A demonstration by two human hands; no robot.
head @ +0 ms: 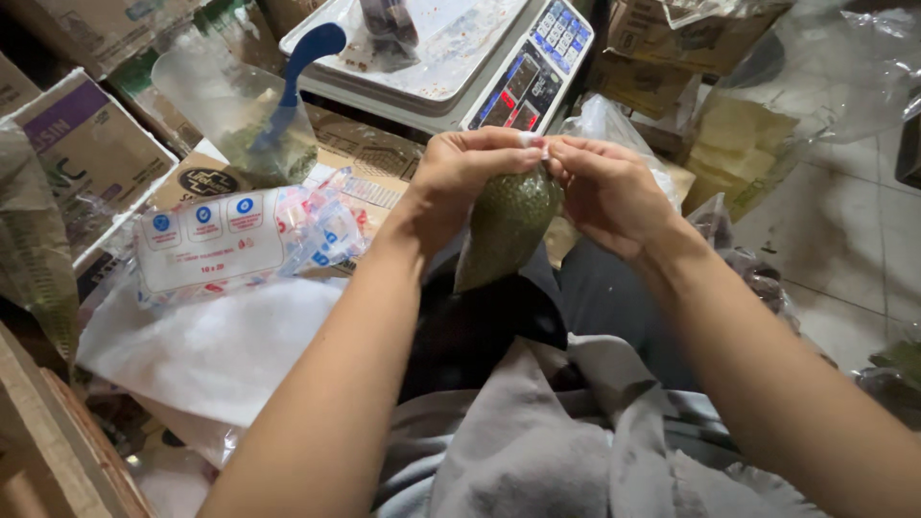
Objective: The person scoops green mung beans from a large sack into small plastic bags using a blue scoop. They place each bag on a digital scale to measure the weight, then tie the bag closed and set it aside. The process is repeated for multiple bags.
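Note:
Both my hands hold a small clear plastic bag filled with small green grains; it hangs over my lap. My left hand and my right hand pinch the bag's top together, fingertips touching at its neck. Just beyond the hands stands a white electronic scale with a blue keypad, and a dark packet lies on its pan.
A clear tub with a blue scoop stands at the left on a cardboard box. A pack of small plastic bags lies beside white wrapping. Cardboard boxes and large plastic bags crowd the tiled floor.

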